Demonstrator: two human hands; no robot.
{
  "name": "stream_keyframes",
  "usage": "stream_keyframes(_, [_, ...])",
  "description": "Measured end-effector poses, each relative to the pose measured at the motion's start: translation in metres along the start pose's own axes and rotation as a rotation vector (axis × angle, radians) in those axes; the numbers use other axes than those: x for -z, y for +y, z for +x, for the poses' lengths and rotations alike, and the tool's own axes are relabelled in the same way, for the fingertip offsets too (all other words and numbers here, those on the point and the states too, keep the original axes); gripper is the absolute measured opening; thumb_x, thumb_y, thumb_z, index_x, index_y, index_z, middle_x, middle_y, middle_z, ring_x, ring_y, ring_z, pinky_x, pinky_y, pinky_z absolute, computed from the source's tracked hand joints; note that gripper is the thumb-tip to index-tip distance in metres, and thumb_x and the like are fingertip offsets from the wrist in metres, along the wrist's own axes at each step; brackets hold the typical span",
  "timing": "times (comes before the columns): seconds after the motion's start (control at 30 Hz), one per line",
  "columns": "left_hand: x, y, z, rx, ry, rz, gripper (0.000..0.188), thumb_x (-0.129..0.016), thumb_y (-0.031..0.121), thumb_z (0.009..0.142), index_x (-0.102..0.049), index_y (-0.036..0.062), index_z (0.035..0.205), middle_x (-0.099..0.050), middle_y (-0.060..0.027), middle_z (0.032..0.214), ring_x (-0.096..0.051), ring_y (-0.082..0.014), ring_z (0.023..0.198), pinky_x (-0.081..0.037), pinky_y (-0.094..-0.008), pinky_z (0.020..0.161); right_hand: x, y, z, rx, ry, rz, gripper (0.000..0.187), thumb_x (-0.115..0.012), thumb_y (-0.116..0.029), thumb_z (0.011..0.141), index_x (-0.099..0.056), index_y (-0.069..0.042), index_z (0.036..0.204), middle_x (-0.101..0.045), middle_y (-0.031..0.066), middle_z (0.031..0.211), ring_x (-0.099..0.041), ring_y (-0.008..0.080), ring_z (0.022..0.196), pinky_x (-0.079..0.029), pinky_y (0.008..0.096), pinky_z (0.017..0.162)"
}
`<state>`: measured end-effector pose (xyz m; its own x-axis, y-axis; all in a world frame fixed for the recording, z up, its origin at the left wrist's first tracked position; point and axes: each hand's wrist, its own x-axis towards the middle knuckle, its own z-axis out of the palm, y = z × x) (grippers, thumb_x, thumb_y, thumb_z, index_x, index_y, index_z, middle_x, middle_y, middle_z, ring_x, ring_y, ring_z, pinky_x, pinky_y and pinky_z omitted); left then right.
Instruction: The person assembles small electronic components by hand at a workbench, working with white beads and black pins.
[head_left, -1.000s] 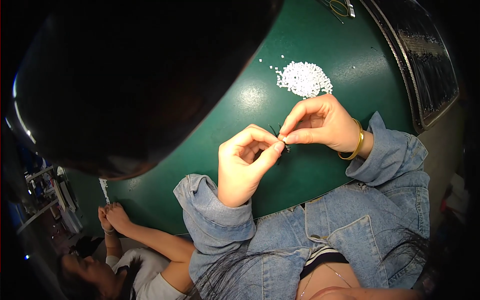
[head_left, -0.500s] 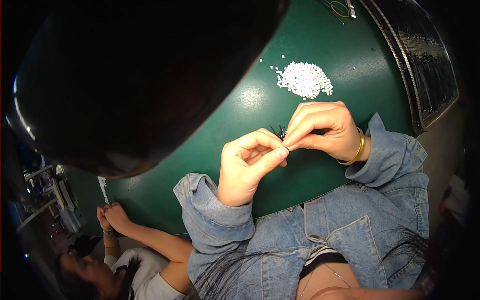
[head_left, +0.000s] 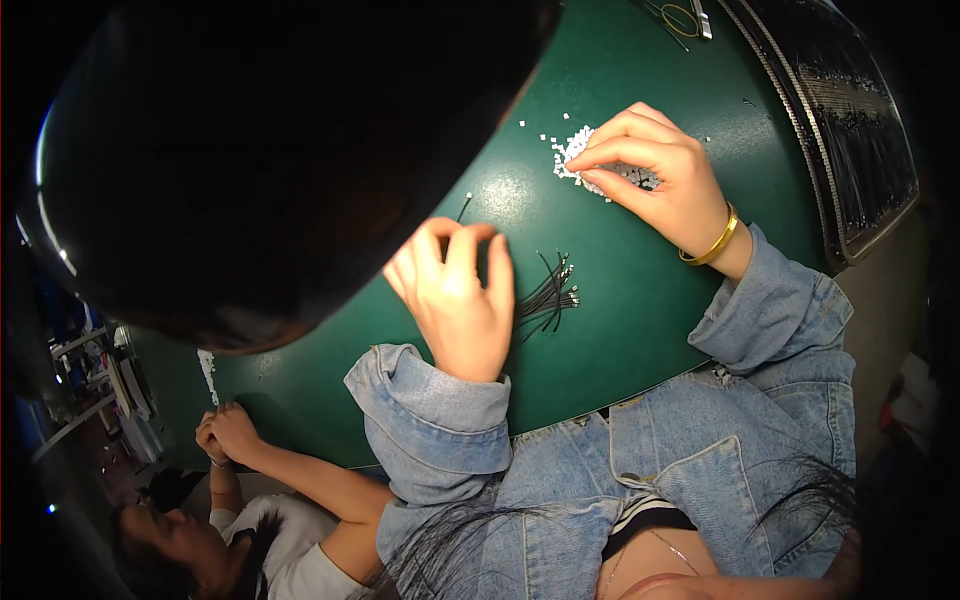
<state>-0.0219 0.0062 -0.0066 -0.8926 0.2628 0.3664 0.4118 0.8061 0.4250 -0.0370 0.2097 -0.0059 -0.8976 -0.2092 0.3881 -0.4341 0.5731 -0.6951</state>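
My left hand [head_left: 455, 290] rests on the green table [head_left: 640, 300] with its fingers curled around a thin black wire [head_left: 465, 207] that sticks out above the knuckles. Just right of it lies a small bundle of black wires [head_left: 548, 295] with pale tips. My right hand [head_left: 655, 170], with a gold bangle on the wrist, reaches to the far side. Its thumb and forefinger pinch into a pile of small white pieces [head_left: 575, 150]. The hand covers most of the pile.
A dark cap brim [head_left: 280, 150] blocks the upper left. A black tray [head_left: 850, 130] of dark parts runs along the table's right edge. A yellow loop [head_left: 680, 18] lies at the top. At the lower left, another person's hands [head_left: 225, 435] work beside a few white pieces [head_left: 207, 365].
My hands were together, pinching one wire between them. They have parted: the right hand moved out to the white pile and the left drew back leftward. The wire bundle now shows.
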Motion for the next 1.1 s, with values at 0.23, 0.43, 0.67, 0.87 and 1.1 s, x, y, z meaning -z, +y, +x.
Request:
stream_keyframes(0.23, [-0.009, 0.015, -0.007, -0.038, -0.194, -0.122, 0.014, -0.067, 0.01, 0.062, -0.053, 0.0079, 0.063, -0.045, -0.0027, 0.064, -0.043, -0.0198, 0.069, -0.028, -0.0309, 0.066, -0.016, 0.007, 0.001, 0.093, -0.019, -0.249, 0.012, -0.066, -0.007, 0.064, -0.062, -0.008, 0.076, -0.053, 0.001, 0.079, -0.048, 0.0172, 0.08, -0.04, 0.0285, 0.069])
stream_keyframes(0.43, [0.004, 0.014, -0.006, 0.316, -0.361, -0.569, 0.01, -0.064, 0.004, 0.069, -0.055, 0.0025, 0.07, -0.053, -0.0026, 0.066, -0.049, -0.013, 0.065, -0.038, -0.0266, 0.061, -0.017, 0.011, 0.002, 0.103, -0.033, -0.25, 0.013, -0.067, -0.005, 0.063, -0.06, -0.006, 0.074, -0.053, 0.0012, 0.078, -0.048, 0.0181, 0.079, -0.041, 0.0288, 0.068])
stream_keyframes(0.67, [0.018, 0.012, 0.0, 0.684, -0.462, -1.251, 0.004, -0.059, 0.0, 0.076, -0.056, -0.0024, 0.077, -0.058, -0.0056, 0.071, -0.055, -0.0102, 0.065, -0.045, -0.0211, 0.06, -0.007, 0.001, 0.0, -0.008, -0.003, -0.079, 0.01, -0.063, 0.001, 0.065, -0.06, -0.004, 0.073, -0.057, 0.0034, 0.077, -0.054, 0.0174, 0.071, -0.045, 0.0256, 0.063])
stream_keyframes(0.87, [0.018, 0.01, -0.002, 0.672, -0.481, -1.341, 0.002, -0.056, -0.001, 0.077, -0.055, -0.0024, 0.077, -0.057, -0.0068, 0.073, -0.055, -0.0127, 0.067, -0.044, -0.0229, 0.065, 0.0, -0.008, -0.002, -0.273, -0.119, 0.169, 0.007, -0.062, 0.001, 0.07, -0.06, -0.001, 0.076, -0.06, 0.0057, 0.08, -0.059, 0.0139, 0.07, -0.047, 0.0227, 0.064])
stream_keyframes(1.1, [0.014, 0.009, -0.004, 0.603, -0.466, -1.414, 0.004, -0.059, -0.001, 0.077, -0.057, -0.0033, 0.08, -0.056, -0.0043, 0.076, -0.052, -0.0088, 0.07, -0.042, -0.0202, 0.065, 0.001, -0.021, -0.006, -0.589, -0.366, 0.99, 0.011, -0.062, -0.005, 0.075, -0.062, 0.001, 0.084, -0.062, 0.0062, 0.081, -0.058, 0.0111, 0.079, -0.047, 0.0222, 0.073])
